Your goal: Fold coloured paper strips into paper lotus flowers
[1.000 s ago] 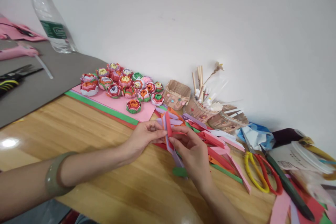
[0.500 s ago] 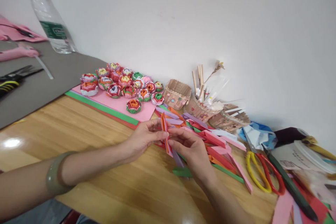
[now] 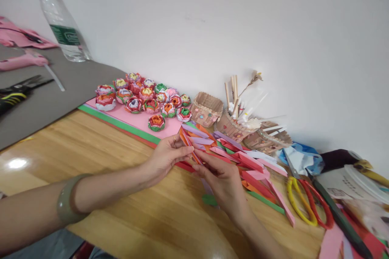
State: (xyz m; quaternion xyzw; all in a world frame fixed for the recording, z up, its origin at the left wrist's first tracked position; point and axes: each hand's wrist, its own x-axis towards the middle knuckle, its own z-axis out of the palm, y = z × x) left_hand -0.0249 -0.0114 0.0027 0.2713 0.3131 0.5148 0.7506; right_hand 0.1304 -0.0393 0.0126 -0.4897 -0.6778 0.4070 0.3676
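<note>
Between my two hands is a narrow stack of folded paper strips (image 3: 187,141), with orange, red and purple layers showing along its edge. My left hand (image 3: 166,157) pinches its left side between thumb and fingers. From the right, my right hand (image 3: 221,176) grips the lower end, and its fingers hide part of the stack. Just behind my hands lies a pile of loose folded paper strips (image 3: 252,166) in pink, red, purple, green and orange. Several folded paper flowers (image 3: 156,122) sit beyond my left hand on a pink paper sheet (image 3: 136,123).
Small cardboard baskets (image 3: 206,109) stand along the wall, one holding sticks. To the right lie scissors (image 3: 300,200) with yellow and red handles, a dark green tool (image 3: 340,214) and a white tub (image 3: 349,184). Pliers (image 3: 18,91), a pink glue gun (image 3: 26,60) and a bottle (image 3: 62,28) are at left.
The paper stack has turned from nearly upright to a slant, its top leaning left. My right hand has closed further around its lower end. The view has shifted slightly.
</note>
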